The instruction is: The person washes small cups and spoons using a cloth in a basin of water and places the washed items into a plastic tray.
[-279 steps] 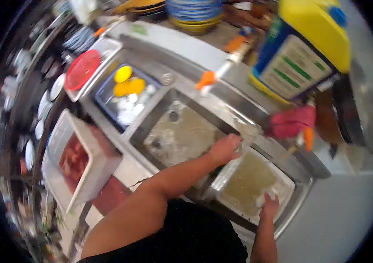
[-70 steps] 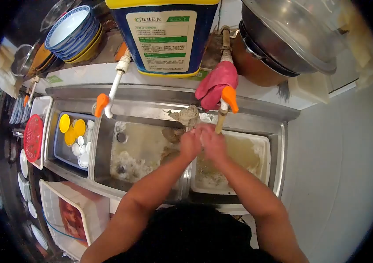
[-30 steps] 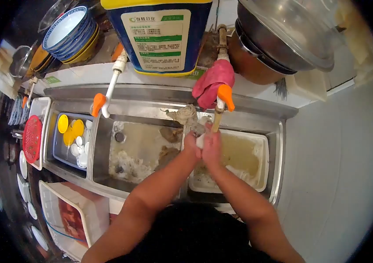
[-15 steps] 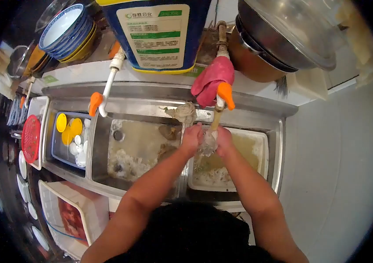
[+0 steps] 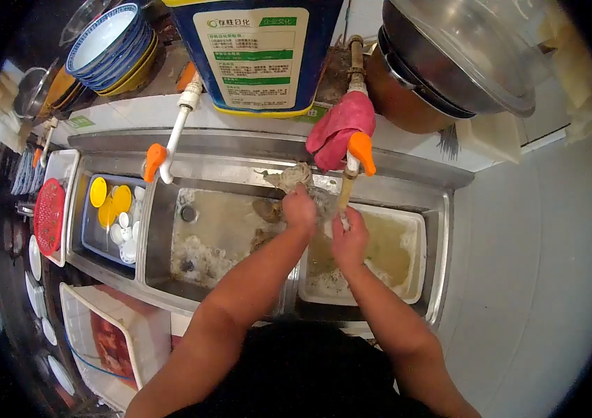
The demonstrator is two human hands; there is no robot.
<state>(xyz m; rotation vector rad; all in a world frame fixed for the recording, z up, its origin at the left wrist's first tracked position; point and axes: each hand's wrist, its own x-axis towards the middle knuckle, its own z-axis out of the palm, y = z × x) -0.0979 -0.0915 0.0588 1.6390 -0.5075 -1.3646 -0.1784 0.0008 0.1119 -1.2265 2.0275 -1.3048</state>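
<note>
Two hands apart at centre: left hand (image 5: 299, 210) by the rag (image 5: 289, 177), right hand (image 5: 350, 238) by the hose (image 5: 346, 191)

At the bottom edge, dark clothing (image 5: 303, 369) is seen. At lower left, a white crate (image 5: 153, 322) is shown with something red inside.

Right of centre, a white tub (image 5: 422, 258) is set in the right sink (image 5: 439, 237) and partly filled with cloudy, yellowish water. Over its upper left corner, the right hand is held with fingers curled; something pale is seen at them, beside the hose's lower end, but whether either is gripped cannot be told.

Just left, the left hand is raised to the lower edge of the crumpled rag, which is lodged on the back ledge, upper centre. How far its fingers are spread, and whether the rag is grasped, cannot be told.

At left, yellow and white dishes (image 5: 122, 200) are held in a blue tub (image 5: 101, 242).

Farther back, the right tap is draped with a pink cloth (image 5: 343, 129). Along the top, bowls (image 5: 106, 49), a jug (image 5: 258, 63) and pots (image 5: 414, 97) are lined up.
</note>
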